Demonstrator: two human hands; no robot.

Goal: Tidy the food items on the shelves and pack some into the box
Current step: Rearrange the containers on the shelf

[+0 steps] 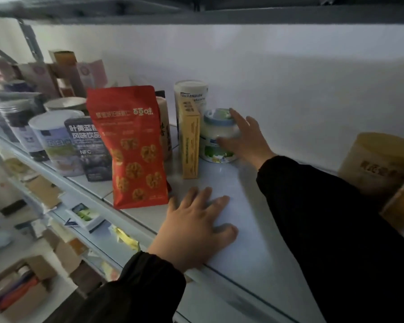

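Head view: right hand [245, 141] fingers [237, 116] wrap the white jar [213, 133], left hand [196, 227] flat on shelf [240, 180].

The red pouch [135, 145] is flashing a scatter of golden walnut prints under white lettering, and the yellow box [191, 141] is glowing plain beside it. The white jar [216, 136] is wearing a pale blue lid and a green-and-yellow label band, while black sleeves [324, 217] are standing out against the white shelf [231, 206].

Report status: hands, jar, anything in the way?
Left hand open, flat on shelf. Right hand grip round small white jar. Yellow box upright, close beside jar's left.
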